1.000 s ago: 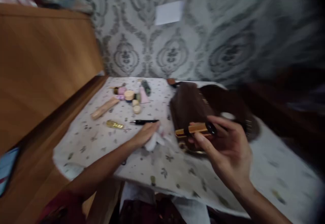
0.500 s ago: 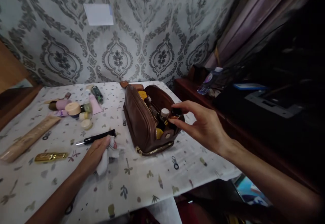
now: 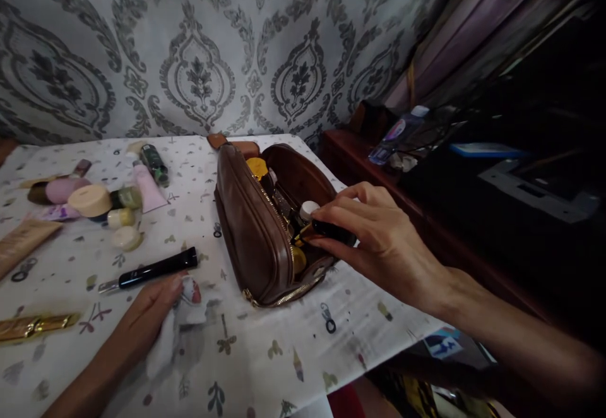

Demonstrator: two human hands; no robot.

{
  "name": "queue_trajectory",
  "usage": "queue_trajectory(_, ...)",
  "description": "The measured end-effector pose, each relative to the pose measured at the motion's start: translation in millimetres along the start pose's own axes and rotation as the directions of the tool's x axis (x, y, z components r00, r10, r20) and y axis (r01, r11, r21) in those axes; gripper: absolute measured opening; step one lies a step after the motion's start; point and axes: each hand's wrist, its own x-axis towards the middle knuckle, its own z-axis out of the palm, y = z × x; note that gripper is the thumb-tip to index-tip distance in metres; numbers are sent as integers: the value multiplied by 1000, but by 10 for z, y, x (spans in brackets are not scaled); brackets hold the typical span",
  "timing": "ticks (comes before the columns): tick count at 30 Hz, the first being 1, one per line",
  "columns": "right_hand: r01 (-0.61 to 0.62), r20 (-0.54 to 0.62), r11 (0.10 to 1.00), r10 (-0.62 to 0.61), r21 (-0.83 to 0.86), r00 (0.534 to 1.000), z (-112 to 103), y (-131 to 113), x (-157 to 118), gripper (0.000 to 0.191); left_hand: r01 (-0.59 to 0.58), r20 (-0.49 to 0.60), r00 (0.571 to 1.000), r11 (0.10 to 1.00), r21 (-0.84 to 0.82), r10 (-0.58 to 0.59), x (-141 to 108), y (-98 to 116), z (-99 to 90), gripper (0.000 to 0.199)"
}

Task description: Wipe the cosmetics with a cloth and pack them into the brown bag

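Note:
An unzipped brown leather toiletry bag stands on the cloth-covered table, with several small containers inside, among them a white-capped one and a yellow-lidded one. At the bag's right opening my right hand pinches a small black cosmetic item between thumb and fingers; its exact kind is unclear. My left hand rests on the table, closed around a crumpled white wipe with a reddish smudge. Just beyond its fingers lies a black tube with a silver tip.
Cosmetics lie at left: a pink tube, a dark green bottle, a beige-lidded jar, a large beige tube and a gold tube. On the right, a clear bottle lies on a dark red cabinet.
My view has shifted right and down. My right hand has turned, its fingers closing in over the bag's opening, and the black item now shows lengthwise. The left hand still holds the wipe.

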Motion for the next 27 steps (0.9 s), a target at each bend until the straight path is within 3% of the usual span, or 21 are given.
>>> queue_trajectory(12, 75, 115, 989, -60, -129, 992, 41, 4, 16, 19, 119, -27, 992, 992, -40, -120, -47, 32, 21, 51)
queue_trajectory(20, 166, 209, 971, -128, -174, 969, -32, -4, 21, 21, 51, 12, 999, 998, -33, -51, 4, -180, -40, 51)
queue_trajectory(27, 137, 153, 981, -116, -138, 981, 3, -7, -13, 20, 49, 30, 998, 998, -35, -48, 2, -163, -44, 54)
